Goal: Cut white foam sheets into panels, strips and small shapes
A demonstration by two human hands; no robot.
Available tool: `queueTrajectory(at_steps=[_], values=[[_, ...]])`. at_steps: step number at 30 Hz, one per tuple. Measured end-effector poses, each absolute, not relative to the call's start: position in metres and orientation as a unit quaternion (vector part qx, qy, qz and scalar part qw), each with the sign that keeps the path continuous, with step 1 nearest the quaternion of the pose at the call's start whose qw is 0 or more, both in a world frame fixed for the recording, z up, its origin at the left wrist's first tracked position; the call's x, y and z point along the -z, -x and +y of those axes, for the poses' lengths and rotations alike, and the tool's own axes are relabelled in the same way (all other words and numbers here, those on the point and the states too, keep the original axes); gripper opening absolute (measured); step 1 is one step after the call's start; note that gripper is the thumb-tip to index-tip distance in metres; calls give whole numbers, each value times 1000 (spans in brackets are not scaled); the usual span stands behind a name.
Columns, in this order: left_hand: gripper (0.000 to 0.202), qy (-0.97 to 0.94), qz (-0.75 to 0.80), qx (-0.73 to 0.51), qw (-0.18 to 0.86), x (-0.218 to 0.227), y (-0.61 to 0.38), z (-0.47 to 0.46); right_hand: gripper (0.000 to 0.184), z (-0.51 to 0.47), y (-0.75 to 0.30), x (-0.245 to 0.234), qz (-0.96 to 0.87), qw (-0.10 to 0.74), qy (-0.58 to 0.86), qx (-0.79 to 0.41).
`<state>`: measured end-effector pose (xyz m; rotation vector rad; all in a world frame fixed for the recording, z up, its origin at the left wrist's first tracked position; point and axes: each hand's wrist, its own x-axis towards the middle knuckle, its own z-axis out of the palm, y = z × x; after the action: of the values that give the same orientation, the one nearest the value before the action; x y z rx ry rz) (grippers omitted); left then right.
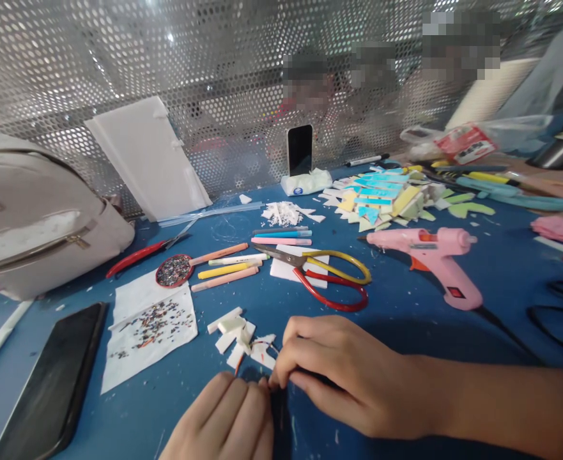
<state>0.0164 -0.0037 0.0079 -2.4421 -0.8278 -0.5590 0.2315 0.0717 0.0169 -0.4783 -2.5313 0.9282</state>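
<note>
At the near edge of the blue table, my left hand (pixel 231 418) is closed, its fingers curled under. A thin orange-brown strip (pixel 238 364) pokes up just beyond its knuckles. My right hand (pixel 339 374) comes in from the right with fingers bent in a pinch, and its fingertips meet the left hand's. Whatever lies between the fingertips is hidden. Directly beyond them is a small heap of white cut pieces (pixel 233 332), with a thin curved reddish line across some of them. Scissors (pixel 305 259) with one yellow and one red handle lie past my right hand.
A pink glue gun (pixel 425 252) lies to the right, its cord trailing. Several markers (pixel 228 271), a dish of glitter bits (pixel 174 271) and a sprinkled white sheet (pixel 149 332) are left of centre. A phone (pixel 53 383), backpack (pixel 46 217) and coloured scraps (pixel 381 195) surround them.
</note>
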Motion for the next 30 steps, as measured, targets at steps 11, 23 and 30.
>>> queueTrajectory(at_steps=[11, 23, 30], values=[[28, 893, -310, 219, 244, -3, -16, -4, 20, 73, -231, -18, -906, 203, 168, -331], [31, 884, -310, 233, 260, -5, -17, -2, 20, 73, -231, -18, -905, 199, 175, -334], [32, 883, -308, 231, 267, -8, -18, -4, 20, 73, -231, -19, -909, 195, 167, -329]])
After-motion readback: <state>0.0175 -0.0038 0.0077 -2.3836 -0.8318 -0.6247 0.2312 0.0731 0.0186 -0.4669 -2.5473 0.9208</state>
